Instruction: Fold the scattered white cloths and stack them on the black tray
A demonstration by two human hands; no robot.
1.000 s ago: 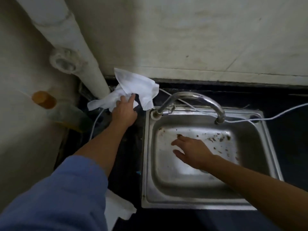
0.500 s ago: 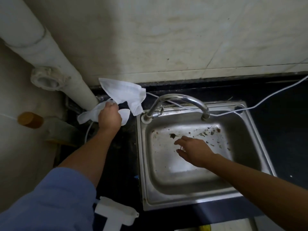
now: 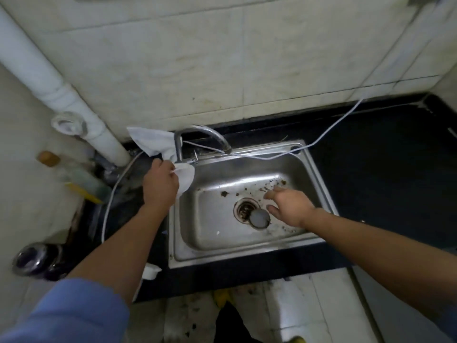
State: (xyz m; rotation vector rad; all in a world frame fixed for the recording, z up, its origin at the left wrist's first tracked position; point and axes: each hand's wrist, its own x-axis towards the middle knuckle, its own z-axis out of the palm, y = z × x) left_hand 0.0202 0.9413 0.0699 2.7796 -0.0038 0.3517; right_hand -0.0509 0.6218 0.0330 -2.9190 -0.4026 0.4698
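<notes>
The steel sink (image 3: 319, 174) lay just right of my grip, sunk in the black counter (image 3: 385, 174), and the white pipe (image 3: 61, 95) ran down the wall well to its left. My left hand (image 3: 159, 186) was clenched round a white cloth (image 3: 153, 142). Most of the cloth stood up beyond my knuckles, behind the tap (image 3: 197, 131), and one lobe hung to the right of my fist over the sink's rim. My right hand (image 3: 289, 206) hovered slack and spread over the basin, grasping nothing.

I judged this the gathering step, with the cloth picked up but not yet folded. The next move called for the free hand on a corner and a clean flat place to fold. The black tray was nowhere in sight.

Another scrap of white (image 3: 150, 271), probably a second cloth, showed back along my forearm at the counter's front edge. I could read no brand, label or writing, not even on the capped bottle (image 3: 71, 173) left of the grip.
</notes>
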